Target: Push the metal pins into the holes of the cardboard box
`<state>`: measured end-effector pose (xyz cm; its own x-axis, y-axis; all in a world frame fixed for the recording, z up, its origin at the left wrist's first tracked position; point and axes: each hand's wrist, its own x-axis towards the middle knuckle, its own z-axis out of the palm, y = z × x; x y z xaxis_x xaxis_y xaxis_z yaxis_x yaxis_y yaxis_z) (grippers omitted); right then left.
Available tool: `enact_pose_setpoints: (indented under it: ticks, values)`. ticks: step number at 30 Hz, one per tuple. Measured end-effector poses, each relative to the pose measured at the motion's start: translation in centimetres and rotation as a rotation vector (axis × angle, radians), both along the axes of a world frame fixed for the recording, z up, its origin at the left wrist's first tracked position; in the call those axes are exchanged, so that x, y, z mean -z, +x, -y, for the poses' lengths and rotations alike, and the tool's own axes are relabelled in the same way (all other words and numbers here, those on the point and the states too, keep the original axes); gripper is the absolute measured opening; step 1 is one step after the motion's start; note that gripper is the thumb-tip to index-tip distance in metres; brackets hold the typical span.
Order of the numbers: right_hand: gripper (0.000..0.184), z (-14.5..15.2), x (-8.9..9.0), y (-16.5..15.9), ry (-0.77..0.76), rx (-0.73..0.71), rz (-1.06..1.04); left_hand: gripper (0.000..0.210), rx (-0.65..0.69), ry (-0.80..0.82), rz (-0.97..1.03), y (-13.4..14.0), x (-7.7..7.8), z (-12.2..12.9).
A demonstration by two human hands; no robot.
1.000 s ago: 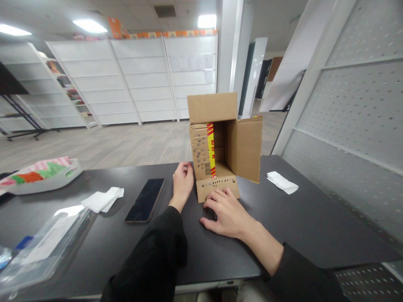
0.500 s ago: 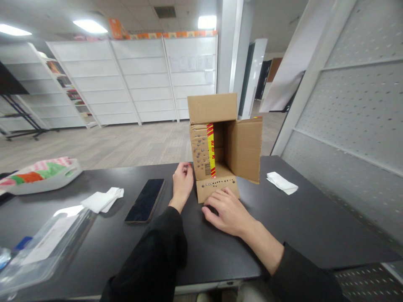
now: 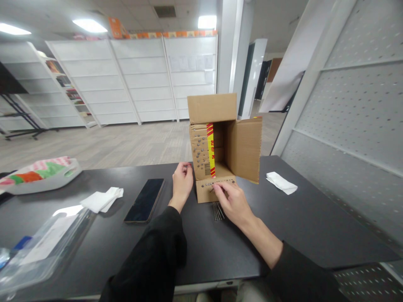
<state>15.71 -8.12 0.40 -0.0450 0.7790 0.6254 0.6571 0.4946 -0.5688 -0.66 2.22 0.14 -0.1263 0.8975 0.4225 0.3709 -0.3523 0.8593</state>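
An opened cardboard box [image 3: 198, 163] stands on the table, its lower flap folded down toward me and bearing a row of small holes. Grey nail heads dot the front left panel. My right hand [image 3: 231, 201] is closed in a pinch over the lower flap [image 3: 204, 195], with a thin dark nail [image 3: 212, 189] at the fingertips. Several loose nails [image 3: 218, 211] lie side by side just below that hand. Beside the box's left edge my left hand [image 3: 183, 182] rests with curled fingers; what they hold, if anything, is hidden.
A phone [image 3: 145, 200] lies left of my left hand. Past it are folded white tissues [image 3: 103, 199], a clear plastic case [image 3: 47, 247] and a white tray [image 3: 74, 167] with coloured cloth. Another tissue [image 3: 281, 183] lies to the right, before a perforated panel [image 3: 355, 100].
My right hand has lifted off the table spot in front of the box and moved up to the flap, now pinching a nail. The loose nails have come into sight. The left hand stays put.
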Motion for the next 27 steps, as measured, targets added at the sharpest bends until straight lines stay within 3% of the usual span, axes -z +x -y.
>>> enact_pose_setpoints:
  ticks: [5,13,27]
  values:
    - [0.023,-0.5,0.2,0.3,0.031,0.09,-0.076,0.02,-0.003,-0.009,-0.002,0.1,0.0,0.0]
    - [0.024,-0.8,0.4,0.5,0.038,0.139,-0.028,0.019,0.013,0.003,0.011,0.0,0.0,-0.1]
    - [0.015,-1.2,0.4,0.4,0.055,0.058,0.087,0.02,0.015,0.012,0.003,-0.1,0.3,-0.2]
